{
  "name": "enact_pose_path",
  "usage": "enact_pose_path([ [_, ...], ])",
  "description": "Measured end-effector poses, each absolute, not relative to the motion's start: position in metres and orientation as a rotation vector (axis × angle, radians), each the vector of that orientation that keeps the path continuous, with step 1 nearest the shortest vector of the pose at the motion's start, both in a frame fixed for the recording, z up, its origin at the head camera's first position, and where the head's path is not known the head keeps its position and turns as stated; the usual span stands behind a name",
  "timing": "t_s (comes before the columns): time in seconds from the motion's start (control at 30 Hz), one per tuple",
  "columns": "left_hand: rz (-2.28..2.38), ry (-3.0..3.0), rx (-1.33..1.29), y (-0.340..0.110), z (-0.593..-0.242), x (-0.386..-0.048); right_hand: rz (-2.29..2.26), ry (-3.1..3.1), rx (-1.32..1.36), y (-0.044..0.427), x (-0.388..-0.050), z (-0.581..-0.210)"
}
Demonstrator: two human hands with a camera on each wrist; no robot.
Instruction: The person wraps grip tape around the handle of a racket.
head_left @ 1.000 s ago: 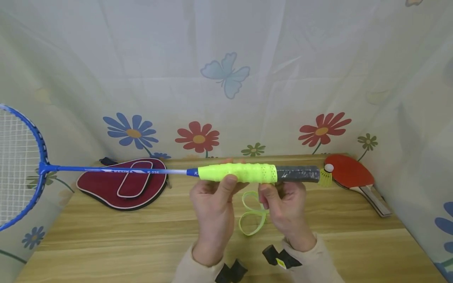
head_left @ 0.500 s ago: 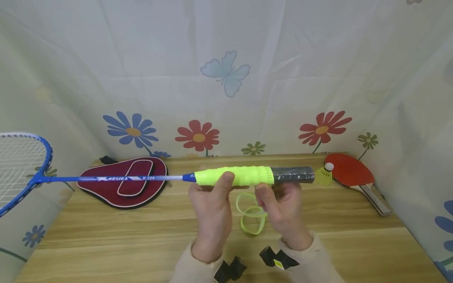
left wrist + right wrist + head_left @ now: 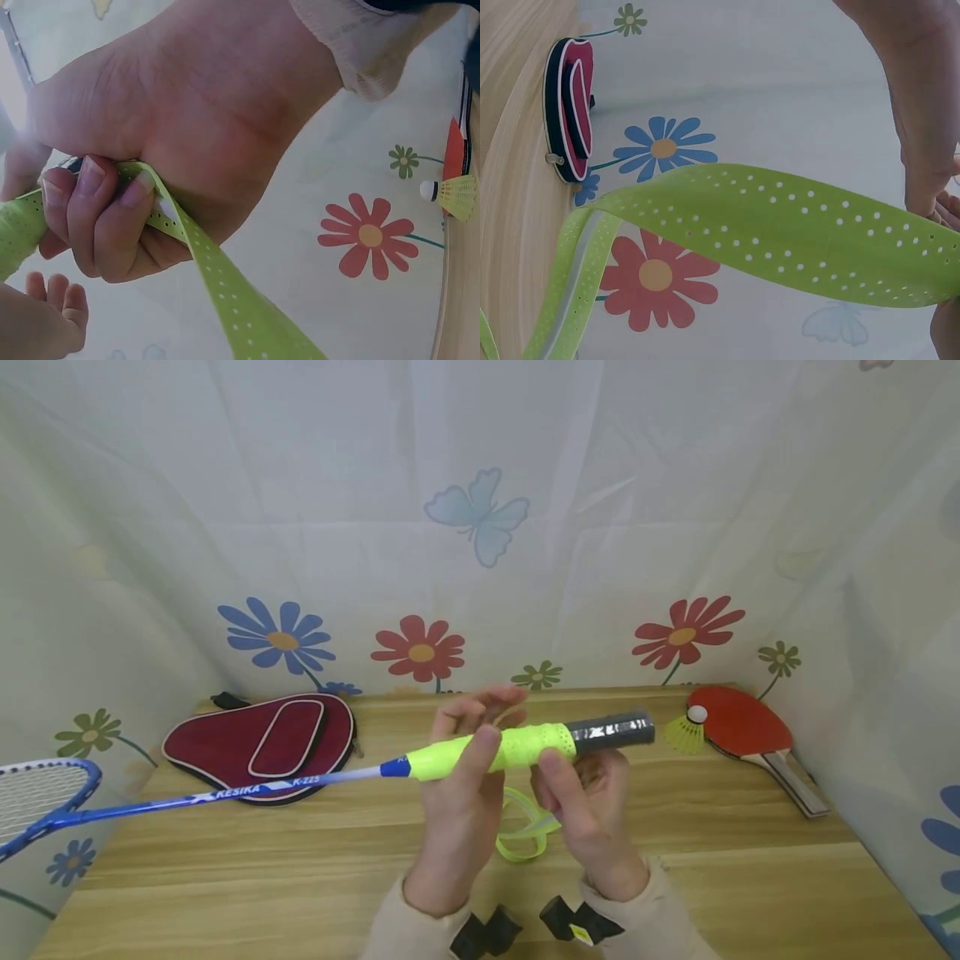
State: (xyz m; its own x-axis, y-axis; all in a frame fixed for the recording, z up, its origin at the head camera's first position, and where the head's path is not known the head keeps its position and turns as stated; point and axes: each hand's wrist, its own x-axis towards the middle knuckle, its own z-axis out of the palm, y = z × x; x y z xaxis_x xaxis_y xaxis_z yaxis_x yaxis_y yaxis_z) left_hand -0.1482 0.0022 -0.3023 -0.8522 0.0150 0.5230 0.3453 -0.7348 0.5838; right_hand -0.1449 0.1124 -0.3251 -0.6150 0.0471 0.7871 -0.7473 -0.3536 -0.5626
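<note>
A blue badminton racket (image 3: 255, 789) is held crosswise in front of me, its head at the far left. Neon yellow perforated overgrip tape (image 3: 532, 743) wraps much of the handle; the black butt end (image 3: 611, 732) shows bare. With the thumb along the wrapped part, my left hand (image 3: 459, 827) holds the handle, its fingers behind it partly lifted. My right hand (image 3: 600, 827) pinches the tape at the edge of the wrap. In the right wrist view the loose tape (image 3: 780, 232) runs off as a twisted strip, and it hangs in loops below the hands in the head view.
On the wooden table (image 3: 300, 885) a maroon paddle case (image 3: 232, 747) lies at the left. A yellow shuttlecock (image 3: 686, 733) and a red table tennis paddle (image 3: 742, 722) lie at the right back. A flower-print curtain (image 3: 600, 568) stands behind.
The racket has tilted, its head dropping and its butt end staying higher. My left fingers have loosened and lifted behind the handle. My right hand has moved slightly left, still pinching the tape.
</note>
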Motion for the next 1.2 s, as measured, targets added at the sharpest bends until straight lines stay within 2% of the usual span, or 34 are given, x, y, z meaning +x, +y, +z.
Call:
enact_pose_path([
  [0.27, -2.745, -0.92, -1.144, -0.005, -0.298, -0.147, 1.998, -1.339, 0.923, 0.111, -0.146, -0.324],
  [0.43, -2.708, -0.932, -1.233, -0.006, -0.299, -0.149, 2.015, -1.36, 0.845, 0.114, -0.145, -0.323],
  [0.63, -2.627, -0.996, -1.193, -0.005, -0.3, -0.152, 2.015, -1.399, 0.761, 0.117, -0.145, -0.324],
  [0.97, -2.599, -1.043, -0.922, -0.01, -0.296, -0.148, 1.874, -1.533, 0.808, 0.116, -0.151, -0.33],
  [1.2, -2.589, -1.055, -0.833, -0.012, -0.294, -0.147, 1.848, -1.639, 0.787, 0.121, -0.152, -0.331],
])
